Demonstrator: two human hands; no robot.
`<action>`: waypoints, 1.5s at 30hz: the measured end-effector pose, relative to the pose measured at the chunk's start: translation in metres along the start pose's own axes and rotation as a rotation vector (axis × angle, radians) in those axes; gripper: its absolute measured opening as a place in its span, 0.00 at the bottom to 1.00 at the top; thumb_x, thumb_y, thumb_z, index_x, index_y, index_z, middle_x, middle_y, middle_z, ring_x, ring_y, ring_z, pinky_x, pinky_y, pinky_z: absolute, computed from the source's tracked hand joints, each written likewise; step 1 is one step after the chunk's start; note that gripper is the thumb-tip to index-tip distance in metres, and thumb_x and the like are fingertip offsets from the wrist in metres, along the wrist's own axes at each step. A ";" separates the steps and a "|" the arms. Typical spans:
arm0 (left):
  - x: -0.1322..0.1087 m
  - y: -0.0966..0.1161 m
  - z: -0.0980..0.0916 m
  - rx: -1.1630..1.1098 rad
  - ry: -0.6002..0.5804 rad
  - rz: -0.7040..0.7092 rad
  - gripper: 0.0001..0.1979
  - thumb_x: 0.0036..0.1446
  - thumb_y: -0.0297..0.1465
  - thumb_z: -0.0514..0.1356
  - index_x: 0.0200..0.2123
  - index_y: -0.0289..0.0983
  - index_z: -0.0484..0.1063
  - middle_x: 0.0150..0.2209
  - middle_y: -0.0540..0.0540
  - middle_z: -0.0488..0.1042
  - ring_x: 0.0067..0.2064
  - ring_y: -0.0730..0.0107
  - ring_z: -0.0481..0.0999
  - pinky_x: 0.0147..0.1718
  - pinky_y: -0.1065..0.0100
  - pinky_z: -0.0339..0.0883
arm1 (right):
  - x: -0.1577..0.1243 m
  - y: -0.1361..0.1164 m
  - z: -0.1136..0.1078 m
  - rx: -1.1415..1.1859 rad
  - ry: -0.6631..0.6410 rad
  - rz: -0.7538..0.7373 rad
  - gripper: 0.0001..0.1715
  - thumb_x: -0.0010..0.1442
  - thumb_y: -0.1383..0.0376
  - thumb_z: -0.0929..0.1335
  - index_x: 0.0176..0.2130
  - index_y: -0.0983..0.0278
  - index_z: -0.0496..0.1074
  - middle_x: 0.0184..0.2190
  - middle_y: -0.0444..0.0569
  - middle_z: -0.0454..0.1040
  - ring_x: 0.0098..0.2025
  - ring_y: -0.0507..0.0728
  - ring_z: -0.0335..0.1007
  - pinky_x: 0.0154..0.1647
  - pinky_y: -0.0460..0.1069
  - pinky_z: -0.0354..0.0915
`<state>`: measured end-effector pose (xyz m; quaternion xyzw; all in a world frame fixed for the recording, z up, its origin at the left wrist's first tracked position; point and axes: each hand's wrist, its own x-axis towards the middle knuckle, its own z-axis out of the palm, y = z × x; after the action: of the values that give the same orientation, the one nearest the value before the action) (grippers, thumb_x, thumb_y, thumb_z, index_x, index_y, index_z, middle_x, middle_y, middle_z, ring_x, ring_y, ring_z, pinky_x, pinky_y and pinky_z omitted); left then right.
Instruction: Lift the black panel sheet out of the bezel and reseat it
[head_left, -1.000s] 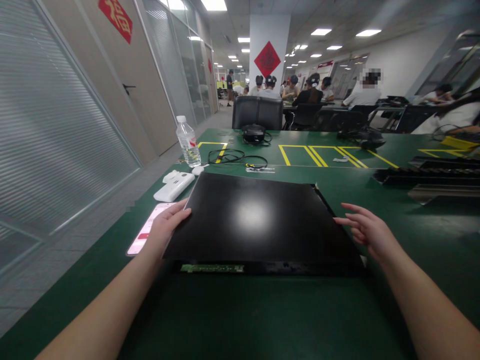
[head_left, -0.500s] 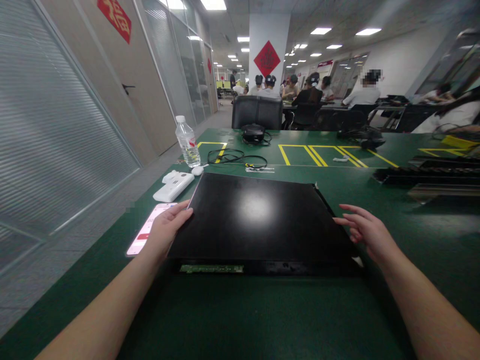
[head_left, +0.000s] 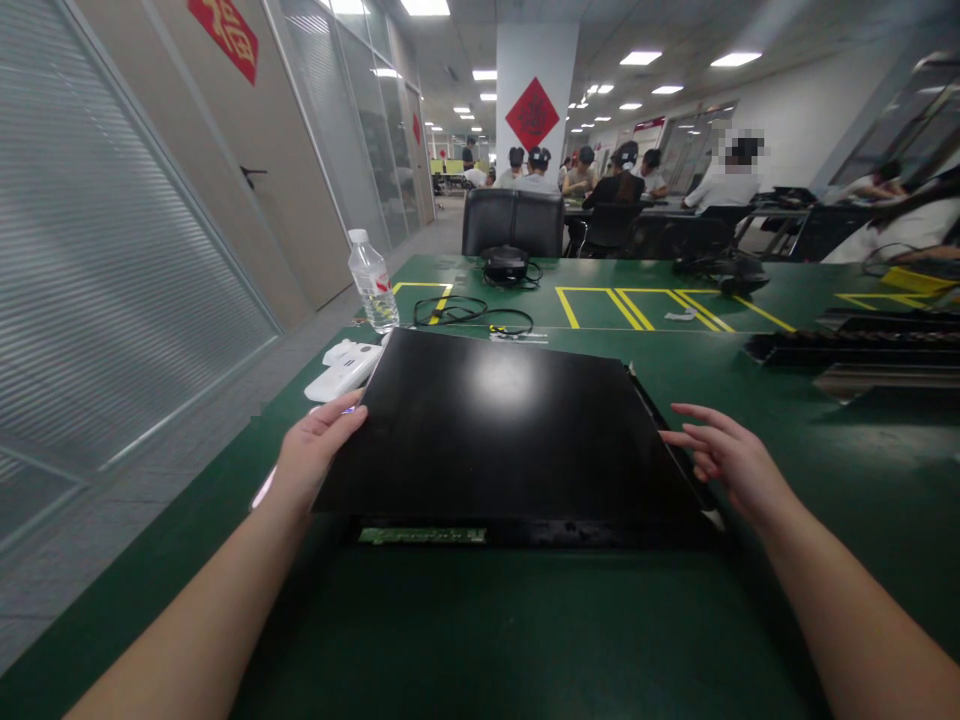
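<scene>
A flat glossy black display panel is tilted in front of me, its left side raised. Below its front edge, a black strip with a green circuit board shows. My left hand is closed on the panel's left edge, thumb on top and fingers mostly under it. Along the right edge, my right hand has its fingers spread, one fingertip at or close to the panel's side. A dark frame edge shows under the panel's right side. A phone is mostly hidden behind my left hand and wrist.
On the green table, a white device and a water bottle stand at the left. A black cable lies beyond the panel. Dark metal strips are stacked at the right. People sit at tables farther back.
My left hand has moved left and slightly up, raising the panel's left side. The panel has slid left and now covers more of the white device. My right hand has barely moved.
</scene>
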<state>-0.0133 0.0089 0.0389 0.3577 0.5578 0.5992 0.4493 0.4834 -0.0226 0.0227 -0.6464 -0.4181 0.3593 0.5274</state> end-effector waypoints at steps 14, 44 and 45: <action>-0.008 -0.017 0.015 0.069 -0.038 -0.057 0.24 0.45 0.33 0.79 0.48 0.37 0.88 0.36 0.44 0.89 0.32 0.62 0.87 0.29 0.72 0.78 | 0.004 0.001 -0.002 -0.111 0.096 0.081 0.34 0.48 0.53 0.74 0.53 0.63 0.79 0.32 0.55 0.84 0.18 0.50 0.56 0.19 0.49 0.55; -0.015 0.002 0.013 0.026 -0.180 -0.116 0.32 0.45 0.35 0.77 0.56 0.40 0.85 0.46 0.39 0.89 0.43 0.47 0.89 0.34 0.64 0.82 | 0.005 0.002 -0.002 -0.121 0.098 0.075 0.30 0.47 0.53 0.75 0.49 0.63 0.79 0.33 0.55 0.84 0.20 0.51 0.59 0.19 0.48 0.56; -0.016 0.002 0.013 0.028 -0.195 -0.120 0.34 0.45 0.35 0.77 0.58 0.39 0.84 0.47 0.38 0.89 0.44 0.46 0.89 0.36 0.64 0.82 | 0.005 0.002 -0.002 -0.108 0.100 0.077 0.30 0.47 0.53 0.75 0.48 0.63 0.79 0.33 0.55 0.84 0.20 0.51 0.59 0.19 0.48 0.56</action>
<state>0.0041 -0.0012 0.0440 0.3867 0.5402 0.5256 0.5314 0.4876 -0.0191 0.0207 -0.7067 -0.3847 0.3236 0.4978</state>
